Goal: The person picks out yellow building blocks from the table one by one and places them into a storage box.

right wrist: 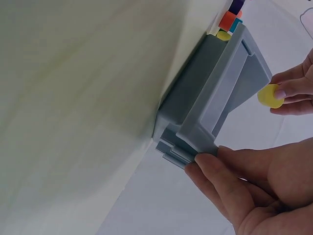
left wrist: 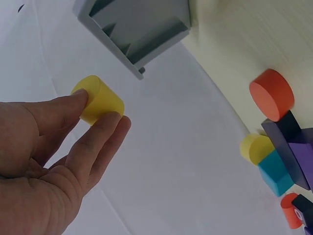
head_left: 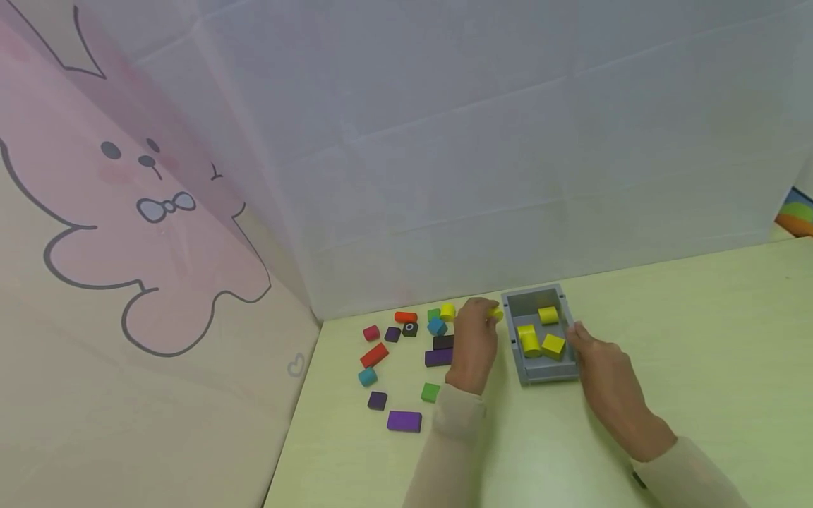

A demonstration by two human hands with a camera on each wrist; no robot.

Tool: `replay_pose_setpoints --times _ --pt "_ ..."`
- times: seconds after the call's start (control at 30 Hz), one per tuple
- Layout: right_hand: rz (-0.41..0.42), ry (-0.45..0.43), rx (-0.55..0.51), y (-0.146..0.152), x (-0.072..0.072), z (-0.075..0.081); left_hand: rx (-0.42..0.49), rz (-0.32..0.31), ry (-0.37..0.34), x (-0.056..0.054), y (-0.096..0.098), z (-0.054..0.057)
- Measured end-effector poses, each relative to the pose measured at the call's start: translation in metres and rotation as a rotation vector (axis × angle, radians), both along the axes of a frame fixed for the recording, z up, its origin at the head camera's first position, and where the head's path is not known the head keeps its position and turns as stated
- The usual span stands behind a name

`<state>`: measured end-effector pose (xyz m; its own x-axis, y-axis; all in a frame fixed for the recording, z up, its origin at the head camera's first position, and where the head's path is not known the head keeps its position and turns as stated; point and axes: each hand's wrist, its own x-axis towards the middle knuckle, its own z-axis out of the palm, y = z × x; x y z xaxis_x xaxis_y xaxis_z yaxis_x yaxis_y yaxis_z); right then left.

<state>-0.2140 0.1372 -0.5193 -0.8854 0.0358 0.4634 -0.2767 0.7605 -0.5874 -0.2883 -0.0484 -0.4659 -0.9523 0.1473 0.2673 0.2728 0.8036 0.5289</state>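
Note:
My left hand [head_left: 475,346] pinches a yellow cylinder block [left wrist: 100,100] between thumb and fingertips, just beside the left rim of a grey plastic bin [head_left: 551,375]. In the left wrist view the block is raised and apart from the bin. My right hand [head_left: 610,381] grips the bin's right wall, with the thumb at its rim; the right wrist view shows the fingers [right wrist: 222,181] at one edge. Inside the bin lie several yellow blocks, including a cylinder [head_left: 548,315] and a squarer block [head_left: 553,346].
Left of the bin, several loose blocks are spread over the pale table [head_left: 699,367]: a purple one [head_left: 404,421], a red one [head_left: 375,355], a green one [head_left: 430,392], a yellow cylinder [head_left: 447,312]. My left forearm partly covers this group. A white sheet [head_left: 508,155] hangs behind the table.

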Motion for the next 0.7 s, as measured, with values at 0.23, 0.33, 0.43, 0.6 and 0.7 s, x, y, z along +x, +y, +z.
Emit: replay_pose_setpoints --times 0.23,0.33,0.43,0.6,0.7 --pt "-0.003 0.022 -0.003 0.0 0.0 -0.002 -0.006 -0.03 0.037 0.003 0.012 0.001" --pt "-0.005 0.021 -0.001 0.0 -0.001 -0.003 -0.019 -0.055 0.055 0.003 0.016 0.0" --pt "-0.006 0.014 -0.001 0.0 -0.001 -0.003 -0.026 -0.071 0.038 0.005 0.02 0.001" --pt "-0.009 0.018 0.001 0.001 -0.002 -0.003 -0.017 -0.074 -0.019 0.007 0.03 0.002" --pt "-0.012 0.039 0.008 0.001 -0.004 -0.004 -0.042 -0.085 -0.006 0.006 0.036 0.002"
